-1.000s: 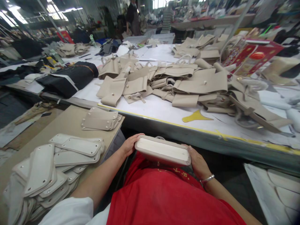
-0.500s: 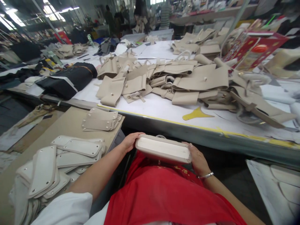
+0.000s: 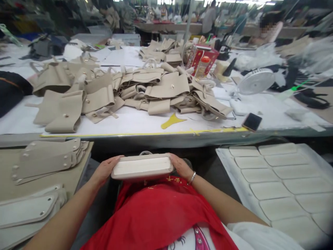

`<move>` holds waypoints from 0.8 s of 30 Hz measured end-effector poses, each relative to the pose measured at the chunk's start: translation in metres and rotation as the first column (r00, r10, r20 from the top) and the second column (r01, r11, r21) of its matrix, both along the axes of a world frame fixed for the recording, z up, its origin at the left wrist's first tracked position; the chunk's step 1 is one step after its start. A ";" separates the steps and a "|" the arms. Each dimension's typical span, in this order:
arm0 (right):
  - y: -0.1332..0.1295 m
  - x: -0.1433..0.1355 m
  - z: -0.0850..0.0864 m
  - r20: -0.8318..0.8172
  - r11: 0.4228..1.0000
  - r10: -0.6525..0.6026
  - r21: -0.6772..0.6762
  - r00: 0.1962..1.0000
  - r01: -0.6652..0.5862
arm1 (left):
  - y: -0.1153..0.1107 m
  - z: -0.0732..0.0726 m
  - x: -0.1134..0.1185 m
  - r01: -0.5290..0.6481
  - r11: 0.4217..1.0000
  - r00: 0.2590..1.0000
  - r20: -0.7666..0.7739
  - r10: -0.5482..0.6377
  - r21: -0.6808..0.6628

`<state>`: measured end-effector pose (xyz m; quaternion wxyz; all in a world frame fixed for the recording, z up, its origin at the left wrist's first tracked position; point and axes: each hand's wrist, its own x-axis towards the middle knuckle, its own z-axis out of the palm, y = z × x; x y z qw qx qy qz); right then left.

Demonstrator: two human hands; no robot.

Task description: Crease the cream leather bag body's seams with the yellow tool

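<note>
A beige bag [image 3: 143, 166] with a pale flat panel facing up is held level in front of the red apron [image 3: 156, 211]. My left hand [image 3: 108, 168] grips its left end, and my right hand [image 3: 181, 166], below a silver bracelet [image 3: 191, 177], grips the right end. A thin loop [image 3: 145, 152] shows behind the bag's far edge. Its underside and most of my fingertips are hidden. On the board at the left, nearest my left arm, lie stacked beige panels with studs [image 3: 48, 158] and white panels with holes [image 3: 28, 208].
Beige bag pieces [image 3: 166, 86] are heaped across the white-covered table [image 3: 130, 126]. A yellow cutout [image 3: 173, 121], a phone [image 3: 252, 121] and a white fan [image 3: 256, 80] are on it. Rows of pale panels lie on a white sheet [image 3: 225, 158] at the right. Another person [image 3: 267, 29] is behind.
My view has swung to the right, bringing the phone, fan and full rows of pale panels into sight. Both hands still hold the bag, which now sits more level.
</note>
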<state>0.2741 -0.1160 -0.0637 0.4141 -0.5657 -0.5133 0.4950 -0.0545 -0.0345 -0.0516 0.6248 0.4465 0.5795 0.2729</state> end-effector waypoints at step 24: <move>0.031 0.013 0.074 0.866 0.681 0.442 -0.153 0.235 -0.716 | 0.009 0.002 -0.002 0.916 0.393 0.220 -0.917 -0.333 0.078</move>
